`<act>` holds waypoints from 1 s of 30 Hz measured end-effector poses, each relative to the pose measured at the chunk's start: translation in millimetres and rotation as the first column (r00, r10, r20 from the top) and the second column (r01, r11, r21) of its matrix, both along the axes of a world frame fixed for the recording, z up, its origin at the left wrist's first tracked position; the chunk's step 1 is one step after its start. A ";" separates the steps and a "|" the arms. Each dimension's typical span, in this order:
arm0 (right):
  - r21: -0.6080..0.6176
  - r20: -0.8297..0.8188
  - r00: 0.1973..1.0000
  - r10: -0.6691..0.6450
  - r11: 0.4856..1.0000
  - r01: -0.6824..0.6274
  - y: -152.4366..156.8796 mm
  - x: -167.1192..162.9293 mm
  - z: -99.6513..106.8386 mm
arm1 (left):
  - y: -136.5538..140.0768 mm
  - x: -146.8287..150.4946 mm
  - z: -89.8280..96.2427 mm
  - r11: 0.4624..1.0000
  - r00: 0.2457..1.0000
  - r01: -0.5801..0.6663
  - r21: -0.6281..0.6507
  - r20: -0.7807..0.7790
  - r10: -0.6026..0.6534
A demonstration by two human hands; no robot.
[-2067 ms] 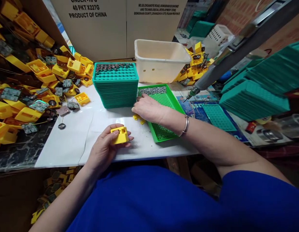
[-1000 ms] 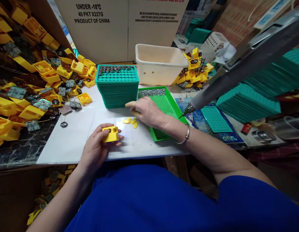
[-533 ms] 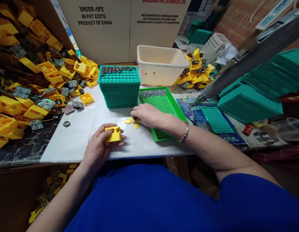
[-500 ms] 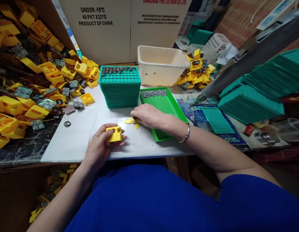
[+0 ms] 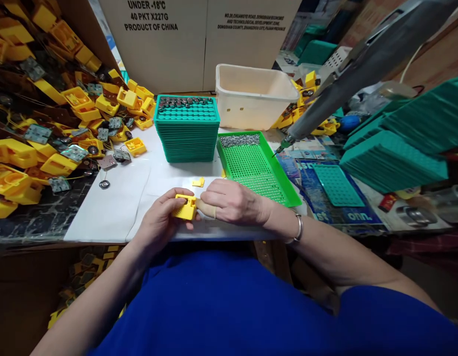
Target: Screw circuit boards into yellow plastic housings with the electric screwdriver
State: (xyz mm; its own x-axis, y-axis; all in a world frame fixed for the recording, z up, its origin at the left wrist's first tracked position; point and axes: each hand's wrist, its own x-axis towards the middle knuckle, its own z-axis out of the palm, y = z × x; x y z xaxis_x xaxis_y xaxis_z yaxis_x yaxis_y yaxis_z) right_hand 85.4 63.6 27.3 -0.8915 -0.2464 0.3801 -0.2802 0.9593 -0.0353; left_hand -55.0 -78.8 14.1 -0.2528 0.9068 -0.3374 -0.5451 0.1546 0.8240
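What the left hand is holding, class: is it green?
No, the left hand is holding a yellow plastic casing.
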 end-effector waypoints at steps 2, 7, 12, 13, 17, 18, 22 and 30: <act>-0.018 -0.028 0.999 -0.038 0.999 0.038 -0.7 3.4 -0.1 | 0.4 -0.7 -0.4 1.000 1.000 0.027 0.000 0.012 -0.027; -0.625 0.032 0.956 -0.292 0.741 0.247 -8.7 10.7 2.7 | -1.0 7.8 -5.4 0.989 0.993 0.043 0.142 -0.114 -0.027; -0.823 0.239 0.917 -0.319 0.434 0.366 -20.7 11.3 8.5 | -2.3 17.0 -12.0 0.961 0.917 0.171 0.218 -0.392 -0.074; -0.818 0.255 0.911 -0.325 0.430 0.382 -22.4 11.1 9.1 | -2.4 18.1 -12.6 0.959 0.885 0.186 0.215 -0.460 -0.068; -0.747 0.303 0.883 -0.360 0.486 0.454 -23.7 10.8 11.1 | -4.6 20.7 -13.2 0.953 0.732 0.214 0.215 -0.681 -0.011; -0.715 0.330 0.869 -0.370 0.503 0.485 -22.5 10.8 12.1 | -5.7 20.9 -13.3 0.951 0.698 0.223 0.214 -0.716 -0.003; -0.549 0.501 0.802 -0.327 0.596 0.586 -16.6 11.3 19.3 | -10.2 18.6 -14.5 0.936 0.624 0.276 0.218 -0.782 -0.002; -0.262 0.498 0.735 -0.460 0.728 0.633 -33.7 12.9 11.6 | -6.8 9.7 -13.7 0.878 0.609 0.375 0.297 -0.793 0.008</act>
